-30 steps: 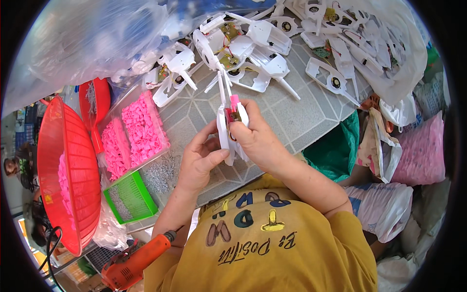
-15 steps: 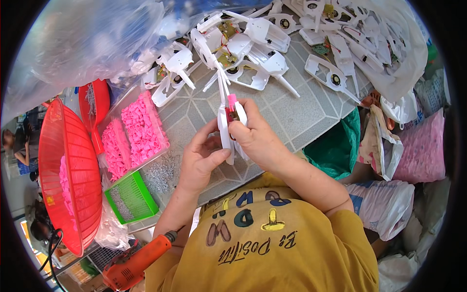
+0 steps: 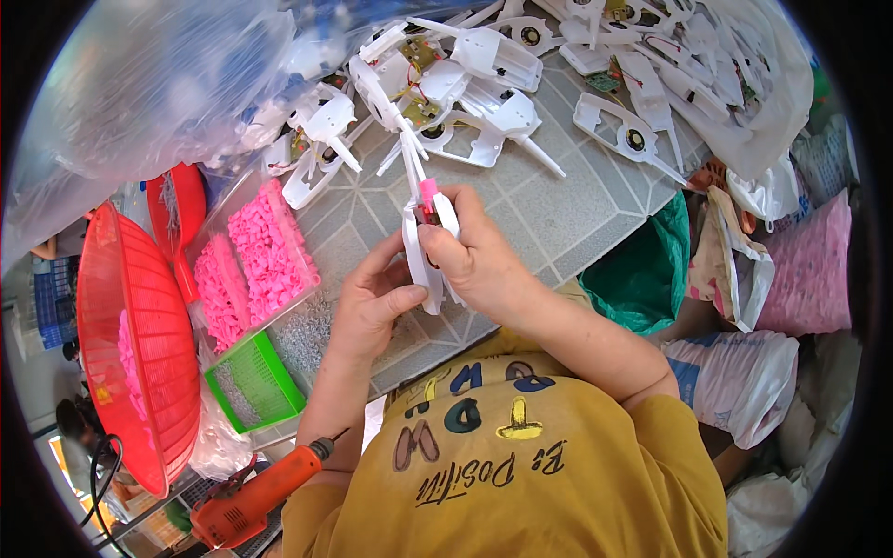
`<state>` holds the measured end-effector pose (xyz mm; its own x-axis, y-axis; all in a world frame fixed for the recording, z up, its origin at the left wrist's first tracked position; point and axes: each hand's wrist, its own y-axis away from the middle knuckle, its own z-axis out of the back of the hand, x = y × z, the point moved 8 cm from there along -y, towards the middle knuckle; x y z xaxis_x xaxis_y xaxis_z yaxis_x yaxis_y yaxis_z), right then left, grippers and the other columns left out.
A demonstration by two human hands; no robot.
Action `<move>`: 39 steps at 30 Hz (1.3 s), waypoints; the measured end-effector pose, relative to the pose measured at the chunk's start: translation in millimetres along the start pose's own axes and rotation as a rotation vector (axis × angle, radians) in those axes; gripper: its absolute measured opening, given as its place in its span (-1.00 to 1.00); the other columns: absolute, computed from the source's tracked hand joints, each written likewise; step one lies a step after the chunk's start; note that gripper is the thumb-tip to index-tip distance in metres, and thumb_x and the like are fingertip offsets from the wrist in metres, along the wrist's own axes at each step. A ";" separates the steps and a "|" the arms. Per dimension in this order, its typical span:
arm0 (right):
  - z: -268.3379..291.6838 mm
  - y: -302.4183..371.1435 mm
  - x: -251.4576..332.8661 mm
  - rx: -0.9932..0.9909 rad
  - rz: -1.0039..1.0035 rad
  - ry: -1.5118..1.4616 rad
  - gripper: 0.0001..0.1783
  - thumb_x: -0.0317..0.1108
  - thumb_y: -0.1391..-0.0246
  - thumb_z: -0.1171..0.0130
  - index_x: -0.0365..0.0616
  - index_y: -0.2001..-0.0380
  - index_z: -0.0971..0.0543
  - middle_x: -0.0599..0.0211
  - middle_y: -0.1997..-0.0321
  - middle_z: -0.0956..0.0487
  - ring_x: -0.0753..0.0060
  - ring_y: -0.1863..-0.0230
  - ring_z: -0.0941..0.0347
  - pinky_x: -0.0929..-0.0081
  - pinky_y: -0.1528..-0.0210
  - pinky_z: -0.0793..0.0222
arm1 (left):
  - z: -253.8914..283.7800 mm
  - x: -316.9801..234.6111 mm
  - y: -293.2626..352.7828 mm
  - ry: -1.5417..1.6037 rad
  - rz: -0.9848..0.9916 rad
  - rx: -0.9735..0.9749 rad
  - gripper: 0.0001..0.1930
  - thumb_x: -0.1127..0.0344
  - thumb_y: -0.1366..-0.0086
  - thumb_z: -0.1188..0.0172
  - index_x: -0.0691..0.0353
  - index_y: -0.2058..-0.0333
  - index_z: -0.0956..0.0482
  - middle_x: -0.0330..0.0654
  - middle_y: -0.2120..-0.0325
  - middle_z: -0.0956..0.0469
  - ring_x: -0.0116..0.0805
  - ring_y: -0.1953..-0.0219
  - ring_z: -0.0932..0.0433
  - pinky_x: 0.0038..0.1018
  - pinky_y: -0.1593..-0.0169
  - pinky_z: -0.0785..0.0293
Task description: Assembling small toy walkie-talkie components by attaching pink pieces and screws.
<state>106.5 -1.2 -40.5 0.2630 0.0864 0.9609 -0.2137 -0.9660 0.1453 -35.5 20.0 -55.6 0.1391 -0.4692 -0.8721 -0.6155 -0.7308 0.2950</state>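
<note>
From afar, I have left fingers point(image 3: 382, 257) and right fingers point(image 3: 445, 249) gripping a white plastic housing point(image 3: 415, 247) with a pink tab point(image 3: 429, 189) over the desk point(image 3: 549, 200) by its near edge, apparently mating its halves, which calls next for aligned, even squeezing.

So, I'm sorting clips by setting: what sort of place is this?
Probably a small assembly workshop, judging by the heaped, wired white plastic housings, the small pink plastic pieces and the orange power drill.
</note>
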 end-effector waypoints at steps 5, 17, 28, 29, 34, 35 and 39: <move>-3.4 3.6 -0.3 0.042 -0.023 -0.072 -0.41 -0.09 -0.22 -0.09 -0.37 -0.07 -0.26 0.07 0.12 -0.47 0.35 0.14 -0.47 0.37 0.09 -0.47 | -1.6 0.5 0.7 -0.015 -0.019 0.013 -0.23 0.51 -0.11 -0.40 0.22 -0.32 -0.33 -0.16 -0.05 -0.54 -0.29 -0.01 -0.56 -0.37 -0.05 -0.53; -2.2 15.8 -7.0 0.060 0.033 -0.111 -0.38 -0.03 -0.30 -0.11 -0.24 -0.16 -0.15 0.21 0.07 -0.41 0.47 0.07 -0.39 0.48 0.03 -0.40 | -17.4 -8.5 5.4 -0.290 -0.130 0.036 -0.30 0.57 -0.17 -0.37 0.21 -0.29 -0.37 -0.19 -0.07 -0.36 -0.29 0.01 -0.54 -0.40 0.02 -0.62; -4.2 18.3 -6.5 0.084 0.090 -0.209 -0.48 -0.20 -0.33 -0.08 -0.12 -0.23 -0.19 0.34 0.06 -0.41 0.54 0.08 -0.37 0.54 0.04 -0.38 | -32.8 -33.5 14.4 -0.728 -0.311 -0.140 -0.26 0.49 -0.05 -0.45 0.22 -0.26 -0.43 -0.10 0.01 -0.43 -0.28 0.06 -0.55 -0.42 0.06 -0.58; -2.9 15.2 -6.2 0.099 0.131 -0.169 -0.49 -0.23 -0.34 -0.06 -0.10 -0.26 -0.21 0.36 0.01 -0.42 0.55 0.05 -0.38 0.54 0.02 -0.38 | -35.9 -39.4 17.6 -0.847 -0.400 -0.188 -0.26 0.49 -0.02 -0.46 0.22 -0.24 -0.45 -0.07 0.03 -0.44 -0.24 0.08 -0.56 -0.41 0.06 -0.57; -6.3 14.6 8.8 0.117 0.137 -0.329 -0.51 -0.27 -0.36 -0.03 -0.11 -0.30 -0.31 0.35 -0.15 -0.46 0.56 -0.07 -0.40 0.52 -0.09 -0.38 | -59.1 -53.6 29.6 -1.222 -0.719 -0.315 -0.21 0.50 0.05 -0.49 0.30 -0.24 -0.42 0.00 0.04 -0.44 -0.12 0.09 -0.52 -0.33 0.06 -0.53; -5.7 13.5 8.8 0.085 0.111 -0.324 -0.53 -0.26 -0.37 -0.04 -0.13 -0.27 -0.33 0.32 -0.16 -0.48 0.54 -0.09 -0.41 0.50 -0.12 -0.38 | -63.0 -53.9 32.2 -1.268 -0.775 -0.338 -0.20 0.49 0.06 -0.49 0.31 -0.23 -0.43 0.02 0.06 -0.45 -0.05 0.09 -0.52 -0.30 0.05 -0.52; 3.6 11.8 5.4 0.039 0.136 -0.263 -0.55 -0.21 -0.37 -0.07 -0.19 -0.22 -0.37 0.29 -0.10 -0.56 0.51 -0.08 -0.47 0.46 -0.14 -0.40 | -67.5 -52.0 33.1 -1.287 -0.767 -0.330 -0.21 0.47 0.05 -0.50 0.34 -0.22 -0.43 0.04 0.06 -0.44 -0.03 0.08 -0.51 -0.29 0.04 -0.51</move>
<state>108.8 -13.0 -34.4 0.4702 -0.1056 0.8762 -0.2290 -0.9734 0.0056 -10.8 -13.3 25.9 -0.5190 0.6669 -0.5347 -0.4925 -0.7446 -0.4505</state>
